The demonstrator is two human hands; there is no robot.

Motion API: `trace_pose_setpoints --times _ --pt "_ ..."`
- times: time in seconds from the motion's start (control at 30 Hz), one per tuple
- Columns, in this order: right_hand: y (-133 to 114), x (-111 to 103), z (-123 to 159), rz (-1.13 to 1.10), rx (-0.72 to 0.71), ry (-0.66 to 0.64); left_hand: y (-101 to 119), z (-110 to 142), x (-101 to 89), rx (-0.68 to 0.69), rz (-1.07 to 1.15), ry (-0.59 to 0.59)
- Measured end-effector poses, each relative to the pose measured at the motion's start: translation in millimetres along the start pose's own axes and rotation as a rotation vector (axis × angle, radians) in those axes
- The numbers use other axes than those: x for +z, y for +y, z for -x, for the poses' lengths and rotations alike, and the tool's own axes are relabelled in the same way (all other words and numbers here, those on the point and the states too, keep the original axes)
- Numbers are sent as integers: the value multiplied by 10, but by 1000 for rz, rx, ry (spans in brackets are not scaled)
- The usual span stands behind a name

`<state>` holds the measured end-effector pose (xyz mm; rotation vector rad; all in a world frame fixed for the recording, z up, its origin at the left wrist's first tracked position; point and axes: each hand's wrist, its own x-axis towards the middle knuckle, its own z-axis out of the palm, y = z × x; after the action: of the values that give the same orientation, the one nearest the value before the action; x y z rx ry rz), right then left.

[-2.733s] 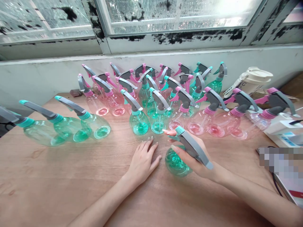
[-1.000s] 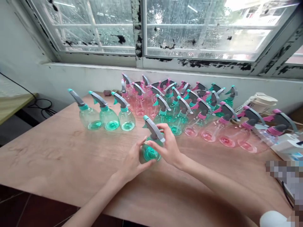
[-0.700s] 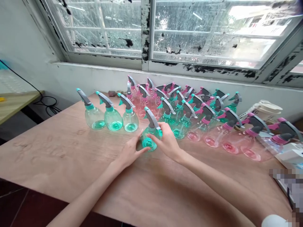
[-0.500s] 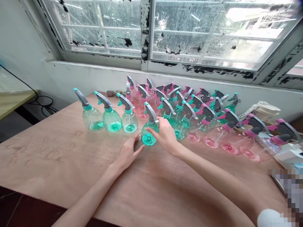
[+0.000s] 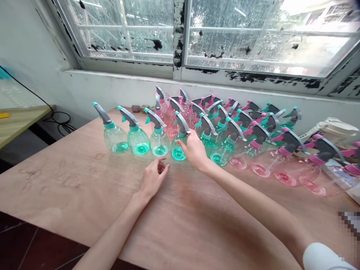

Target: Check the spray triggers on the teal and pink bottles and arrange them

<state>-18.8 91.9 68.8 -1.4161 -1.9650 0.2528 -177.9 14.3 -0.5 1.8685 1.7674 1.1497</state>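
My right hand (image 5: 197,150) is closed around a green spray bottle (image 5: 178,153), its thumb against the near side and the other fingers hidden behind. The bottle stands upright on the wooden table, its teal and grey trigger head above my thumb. My left hand (image 5: 152,176) rests on the tabletop in front, holding nothing, fingers loosely curled and thumb apart. Left of the held bottle, three more green ones form a row: a near one (image 5: 159,144), a middle one (image 5: 138,141) and a far-left one (image 5: 114,140). Another green bottle (image 5: 223,150) is right of my right hand.
Pink spray bottles (image 5: 266,161) line the right side, and several pink and green ones crowd behind toward the wall. A lidded white cup (image 5: 336,129) stands at the back right. A window (image 5: 253,37) is above; a black cable (image 5: 63,122) hangs by the left table.
My right hand has pushed the green spray bottle away from me, up beside the row of three. My left hand has come off that bottle and drawn back, its fingers curling. The view has shifted slightly.
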Motion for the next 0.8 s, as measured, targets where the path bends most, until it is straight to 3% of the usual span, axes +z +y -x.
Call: trace_pose_setpoints --times 0.47,0.63,0.8 --pt "6 2 -26 -29 5 14 0 -56 -12 -38 9 -9" --pt "129 -184 204 -137 -50 108 2 -59 -13 -45 0 -6" --pt "452 -454 497 -88 -51 135 25 -55 -14 -39 -2 -5"
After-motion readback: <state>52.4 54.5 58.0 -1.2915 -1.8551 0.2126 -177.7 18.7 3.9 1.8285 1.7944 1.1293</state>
